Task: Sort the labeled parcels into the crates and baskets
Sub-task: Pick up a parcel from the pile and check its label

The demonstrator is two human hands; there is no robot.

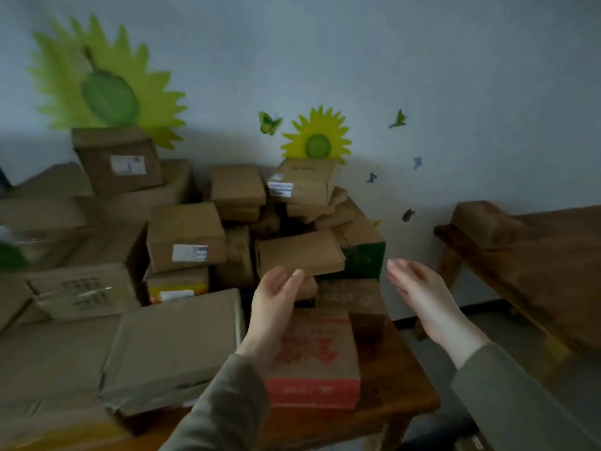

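Observation:
A heap of brown cardboard parcels covers a wooden table. A flat plain parcel lies tilted at the middle of the heap. My left hand is open, palm up, with its fingertips touching that parcel's front edge. My right hand is open and empty, in the air to the right of the heap. A red-printed box lies under my left wrist. Parcels with white labels sit further back. No crates or baskets show.
A big flat parcel lies at the front left. A green-sided carton stands behind the heap's right end. A wooden bench carrying a brown parcel stands at the right, with bare floor between it and the table. The wall is close behind.

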